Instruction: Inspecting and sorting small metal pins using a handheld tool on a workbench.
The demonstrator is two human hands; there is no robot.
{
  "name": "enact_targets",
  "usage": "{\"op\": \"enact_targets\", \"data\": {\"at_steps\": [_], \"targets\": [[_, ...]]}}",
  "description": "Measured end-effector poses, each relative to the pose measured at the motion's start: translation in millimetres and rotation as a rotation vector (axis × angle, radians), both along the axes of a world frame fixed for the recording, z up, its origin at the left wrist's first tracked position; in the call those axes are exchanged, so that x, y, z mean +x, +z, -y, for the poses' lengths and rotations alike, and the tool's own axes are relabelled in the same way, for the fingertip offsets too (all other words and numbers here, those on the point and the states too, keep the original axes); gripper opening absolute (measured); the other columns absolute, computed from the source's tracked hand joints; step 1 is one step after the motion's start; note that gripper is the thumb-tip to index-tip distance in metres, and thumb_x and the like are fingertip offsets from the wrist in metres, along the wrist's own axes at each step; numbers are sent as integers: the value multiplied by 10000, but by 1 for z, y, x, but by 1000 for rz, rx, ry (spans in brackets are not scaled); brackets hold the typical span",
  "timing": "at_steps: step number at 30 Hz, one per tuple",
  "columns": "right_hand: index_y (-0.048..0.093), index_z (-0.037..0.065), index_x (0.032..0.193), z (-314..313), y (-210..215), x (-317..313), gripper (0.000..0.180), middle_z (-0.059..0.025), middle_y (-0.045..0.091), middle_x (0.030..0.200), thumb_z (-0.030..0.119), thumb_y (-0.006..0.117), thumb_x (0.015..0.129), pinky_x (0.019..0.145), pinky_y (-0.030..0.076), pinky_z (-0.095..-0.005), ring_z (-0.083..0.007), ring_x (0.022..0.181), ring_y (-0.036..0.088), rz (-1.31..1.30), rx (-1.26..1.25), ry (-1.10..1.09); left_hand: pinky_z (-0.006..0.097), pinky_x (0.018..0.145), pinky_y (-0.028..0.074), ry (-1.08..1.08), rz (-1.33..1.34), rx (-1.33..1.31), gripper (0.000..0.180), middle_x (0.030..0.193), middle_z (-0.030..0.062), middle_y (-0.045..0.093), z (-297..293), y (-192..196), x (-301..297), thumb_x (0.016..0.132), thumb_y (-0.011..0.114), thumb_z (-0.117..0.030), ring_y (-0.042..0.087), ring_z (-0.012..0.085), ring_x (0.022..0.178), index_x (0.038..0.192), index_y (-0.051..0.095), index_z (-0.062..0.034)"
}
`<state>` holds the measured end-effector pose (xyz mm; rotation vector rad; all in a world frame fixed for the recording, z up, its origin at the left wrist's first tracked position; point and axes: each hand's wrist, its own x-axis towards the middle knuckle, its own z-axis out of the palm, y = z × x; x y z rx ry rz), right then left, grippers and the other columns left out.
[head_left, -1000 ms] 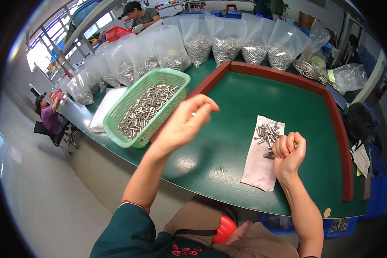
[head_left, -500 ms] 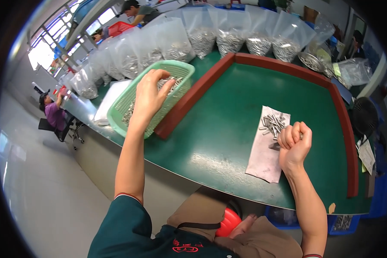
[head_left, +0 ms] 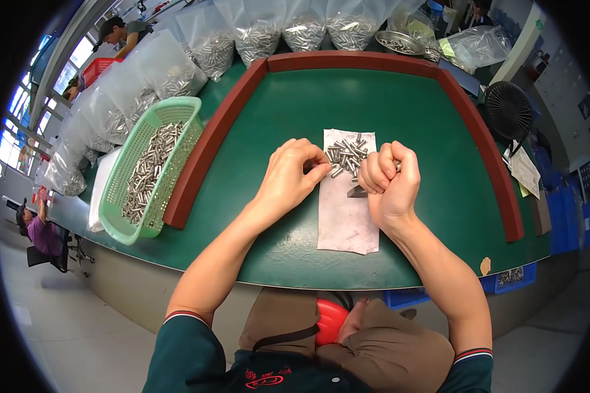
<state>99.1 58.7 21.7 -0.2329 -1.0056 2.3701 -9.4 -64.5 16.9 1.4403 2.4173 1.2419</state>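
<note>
Left hand: the left hand [head_left: 288, 175] lies on the green tabletop [head_left: 406, 105], its fingers curled loosely, fingertips pinched at the near edge of a pile of small metal pins [head_left: 347, 154]; whether a pin sits between them cannot be told.
Right hand: the right hand [head_left: 390, 183] is closed in a fist just right of the left hand, a bit of metal showing at the top of the fist.
Pins: heaped between the two hands' fingertips, on the far end of a white cloth [head_left: 346, 209].
Cloth: flat under and between the hands, reaching back toward the person.
Basket: a green plastic basket [head_left: 121, 190] of the same pins, well to the left of the left hand, beyond a red-brown raised border [head_left: 206, 150].
Bags: clear bags of metal parts [head_left: 255, 33] stand beyond both hands.
Fan: a black fan [head_left: 508, 108] to the far right of the right hand.
</note>
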Motion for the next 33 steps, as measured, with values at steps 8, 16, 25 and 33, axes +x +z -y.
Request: {"op": "enact_targets", "data": {"at_steps": [8,16,25,33], "targets": [[245,116,516,0,0,-2,342,6,242,415,186,311,844,366,160,-248,-80,375,173,13,-4,-1,349,658,365,60,-157,-40,152,681,67,548,-9,-6,7,663,680,-153,508,226,705,671,590,-31],[248,115,515,0,1,-2,342,3,251,413,188,308,843,364,169,-245,-81,373,180,9,0,-13,332,626,398,42,-211,-146,165,675,66,552,-3,-1,8,659,695,-131,504,216,686,699,593,-8],[253,117,516,0,1,-1,356,9,255,416,206,321,854,363,168,-240,-79,376,187,25,-6,-7,329,702,400,-339,-243,-104,87,732,70,542,1,10,1,672,599,10,485,240,708,752,583,-21],[252,119,514,-3,0,1,355,8,261,415,222,328,846,371,175,-244,-79,381,192,36,3,8,286,541,394,-152,-43,-79,97,633,68,537,2,16,9,697,639,-62,493,172,589,701,574,9]]}}
